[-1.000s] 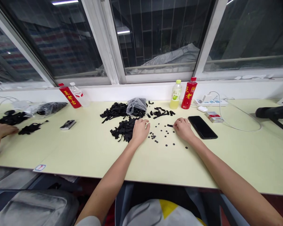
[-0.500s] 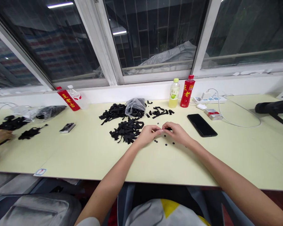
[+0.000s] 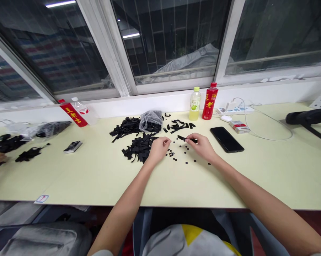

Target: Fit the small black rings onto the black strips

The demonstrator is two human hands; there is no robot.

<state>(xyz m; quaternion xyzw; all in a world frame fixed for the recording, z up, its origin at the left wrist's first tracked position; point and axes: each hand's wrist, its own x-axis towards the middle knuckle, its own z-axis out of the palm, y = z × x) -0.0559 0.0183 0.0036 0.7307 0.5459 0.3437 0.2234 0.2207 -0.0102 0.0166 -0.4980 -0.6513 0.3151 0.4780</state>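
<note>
Head view: I see the right hand (image 3: 201,146) pinching a black strip (image 3: 184,138) (small black washers (image 3: 174,159) lie just below). The left hand (image 3: 158,150) rests half-open, beside the strip pile (image 3: 139,149).

Heap of strips (image 3: 139,149) left of washers (image 3: 173,159), phone (image 3: 226,139) right of them, drink bottle (image 3: 194,109) behind them

Pile of black fabric strips (image 3: 139,149), tiny black rings (image 3: 176,156) dotted around, see-through plastic bag (image 3: 151,120), pale yellow desk (image 3: 69,177), red bottle (image 3: 209,101) with yellow lettering, green-capped bottle (image 3: 194,105) of yellowish drink, all-black phone (image 3: 226,139), white power strip (image 3: 235,110)
</note>
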